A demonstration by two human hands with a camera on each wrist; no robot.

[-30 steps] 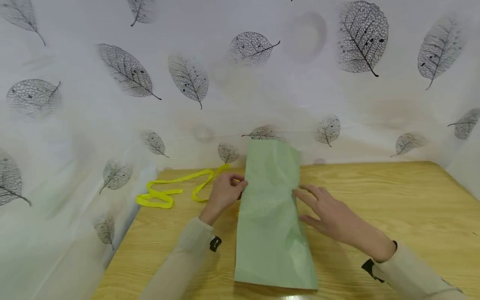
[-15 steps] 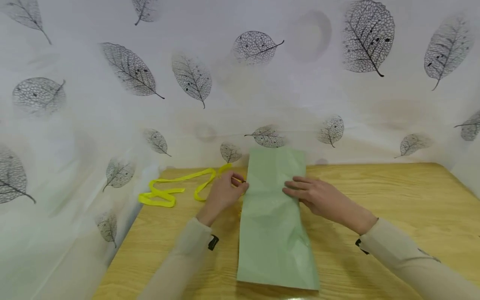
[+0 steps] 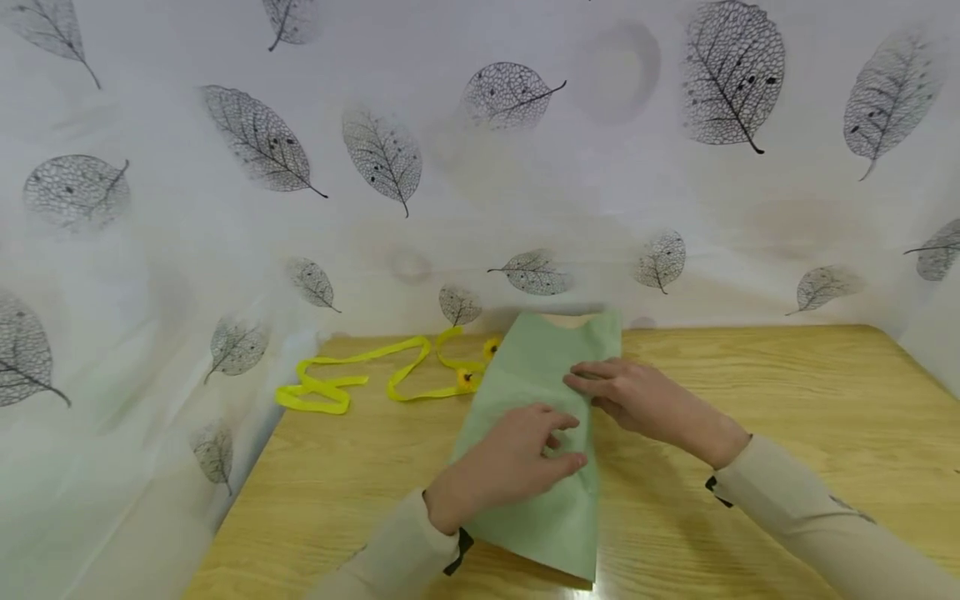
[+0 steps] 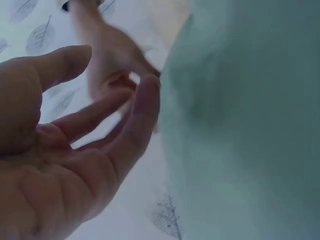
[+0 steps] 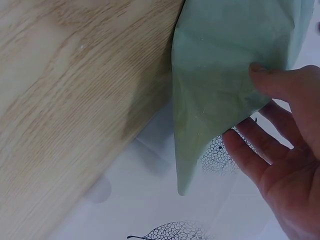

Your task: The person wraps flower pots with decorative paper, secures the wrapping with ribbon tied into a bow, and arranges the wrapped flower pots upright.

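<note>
A long piece of green paper [image 3: 534, 383], folded over with a beige inner side showing at its far end, stands out above the wooden table [image 3: 750, 400]. My right hand [image 3: 645, 404] grips its far right part; in the right wrist view the thumb lies on one face and fingers pass behind the edge. Over the near half of the paper, my left hand [image 3: 510, 462] has its fingers loosely bent and the thumb apart, holding nothing. In the left wrist view its fingertips come close to the green paper [image 4: 240, 125]; whether they touch is unclear.
A yellow ribbon [image 3: 318, 404] lies in loose bends on the left of the table. Small sunflowers [image 3: 467, 380] sit by its right end, next to the paper's left edge. Behind the table hangs a white leaf-print sheet [image 3: 420, 250].
My left hand has left the paper's left edge and come nearer, over the paper. The paper has turned, its near end shifting left, baring the sunflowers. My right hand has moved inward onto the paper.
</note>
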